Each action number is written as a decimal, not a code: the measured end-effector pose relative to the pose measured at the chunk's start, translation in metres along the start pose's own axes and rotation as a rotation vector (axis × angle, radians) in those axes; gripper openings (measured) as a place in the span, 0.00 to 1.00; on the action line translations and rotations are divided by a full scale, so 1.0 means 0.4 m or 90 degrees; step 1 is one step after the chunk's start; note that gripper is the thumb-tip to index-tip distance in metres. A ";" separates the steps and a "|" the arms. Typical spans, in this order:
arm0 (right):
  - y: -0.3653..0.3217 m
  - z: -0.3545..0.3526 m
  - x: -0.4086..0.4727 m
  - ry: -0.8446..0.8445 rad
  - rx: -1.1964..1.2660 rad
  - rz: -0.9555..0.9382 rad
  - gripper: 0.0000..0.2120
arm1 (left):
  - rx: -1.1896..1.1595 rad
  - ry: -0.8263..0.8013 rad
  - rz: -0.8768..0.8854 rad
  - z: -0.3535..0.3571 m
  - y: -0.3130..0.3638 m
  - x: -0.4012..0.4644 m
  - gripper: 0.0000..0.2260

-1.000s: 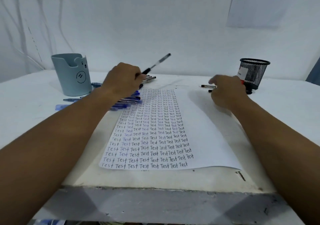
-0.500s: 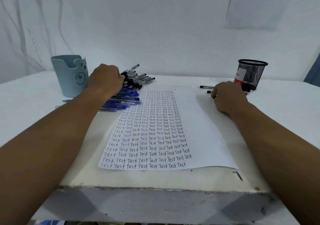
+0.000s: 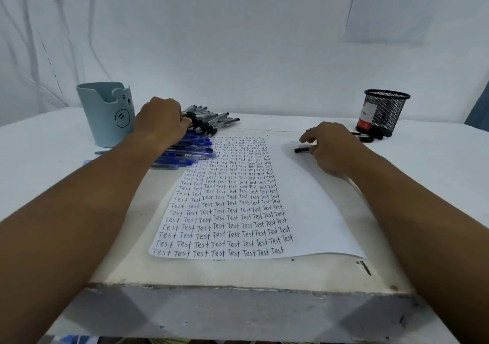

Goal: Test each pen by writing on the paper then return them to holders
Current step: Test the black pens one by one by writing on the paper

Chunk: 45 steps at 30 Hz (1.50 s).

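While white walls enclose it, the worn white table (image 3: pixel 264 272) bears written paper (image 3: pixel 304 198)

Single head-worn view, wide-angle, looking forward and down across table (image 3: pixel 436 163) toward white backdrop. Near: forearms, sheet of paper (image 3: pixel 312 211). Far: two holders at table's back corners. No second view.

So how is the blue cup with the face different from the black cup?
The blue cup has solid walls, while the black cup is see-through mesh. The blue cup shows a drawn smiley face; the black cup wears a white and red label. The blue cup stands at the far left by the left hand; the black cup stands at the far right. Both stand upright on the table.
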State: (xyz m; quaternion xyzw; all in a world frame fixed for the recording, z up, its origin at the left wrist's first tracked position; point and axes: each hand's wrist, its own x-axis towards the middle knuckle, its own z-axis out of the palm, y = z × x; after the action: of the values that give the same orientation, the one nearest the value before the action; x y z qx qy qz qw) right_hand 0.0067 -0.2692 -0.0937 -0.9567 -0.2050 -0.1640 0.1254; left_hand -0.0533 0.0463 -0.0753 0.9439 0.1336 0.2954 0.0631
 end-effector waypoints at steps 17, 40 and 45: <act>-0.002 0.011 0.005 0.041 0.048 -0.047 0.11 | -0.035 -0.010 -0.003 -0.008 0.018 -0.009 0.15; -0.123 -0.099 -0.057 0.117 0.922 0.195 0.16 | -0.159 -0.240 0.464 -0.005 0.137 -0.066 0.13; -0.131 -0.106 -0.066 0.087 1.030 0.225 0.17 | -0.147 -0.323 0.483 0.001 0.155 -0.081 0.20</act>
State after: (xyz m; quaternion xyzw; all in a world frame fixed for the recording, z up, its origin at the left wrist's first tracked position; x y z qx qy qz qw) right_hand -0.0501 -0.2450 -0.0556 -0.5771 -0.0982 -0.0015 0.8108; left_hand -0.0653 -0.0223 -0.0808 0.9552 -0.2742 0.0708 0.0856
